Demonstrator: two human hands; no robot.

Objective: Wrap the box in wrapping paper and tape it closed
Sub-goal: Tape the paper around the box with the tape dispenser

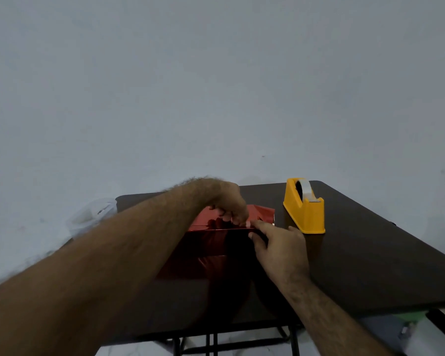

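Taping the seam on the box (211, 224), mid-bench toward the far edge. Red wrapping paper (206, 263) already covers top and near side; right end flap still looks loose. Left hand (229, 201) pinches a small tape piece (247, 224) at the seam; right hand (278, 242) fingers press flat beside it. Yellow tape dispenser (303, 209), roll loaded, near far-right corner.

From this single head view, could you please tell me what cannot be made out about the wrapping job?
- Tape piece at the seam: only a pale sliver shows between the left hand and right hand; too small to judge.
- Red wrapped box: its left side sits behind the left forearm, its near face is dark.
- Left fingers: tucked under the hand.
- Tape dispenser: cutter blade too small.
- Table: right corner cut off.
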